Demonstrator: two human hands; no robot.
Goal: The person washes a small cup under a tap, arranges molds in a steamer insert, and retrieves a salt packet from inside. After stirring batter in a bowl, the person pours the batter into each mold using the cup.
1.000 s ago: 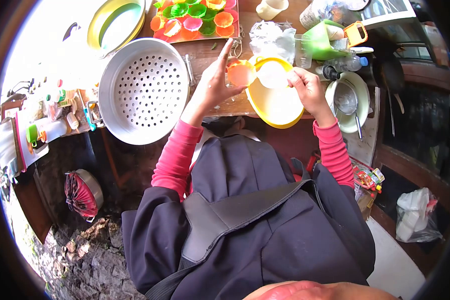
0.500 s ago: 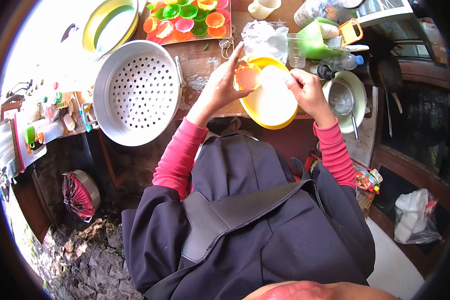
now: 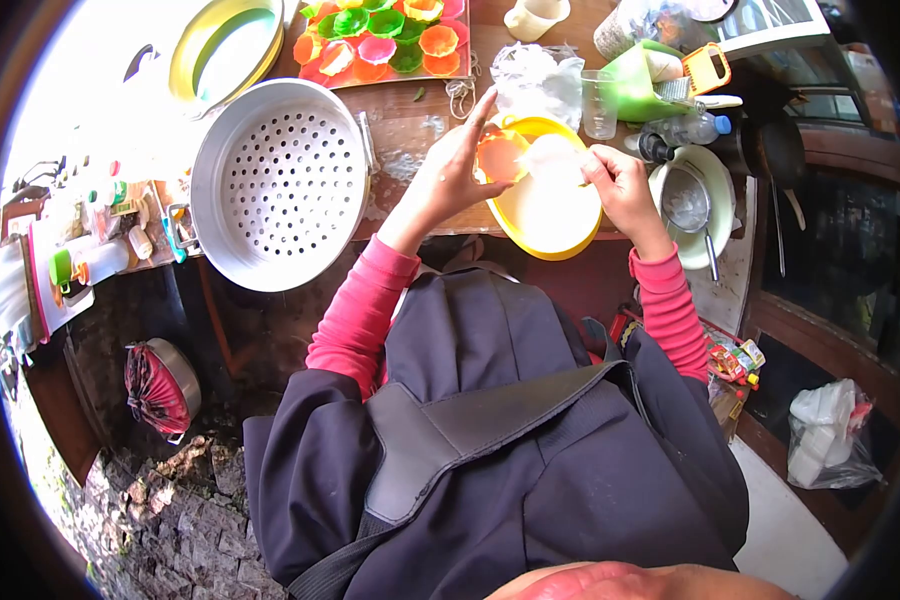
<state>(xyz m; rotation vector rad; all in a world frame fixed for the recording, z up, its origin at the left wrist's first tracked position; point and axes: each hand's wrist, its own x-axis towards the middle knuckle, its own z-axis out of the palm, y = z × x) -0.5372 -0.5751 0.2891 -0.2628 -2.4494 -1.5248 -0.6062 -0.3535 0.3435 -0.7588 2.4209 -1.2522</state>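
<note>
Your left hand [image 3: 452, 178] holds cup [image 3: 500, 158] over bowl [image 3: 548, 254] at near edge of surface [image 3: 400, 108], likely to catch drips; right hand [image 3: 622, 190] pinches apparent scoop [image 3: 553, 155].

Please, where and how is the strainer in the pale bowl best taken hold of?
Probably by the end of its handle, coming from the person's side: the strainer rests with its mesh inside the pale bowl, while the thin handle points toward the person, over the near rim.
</note>
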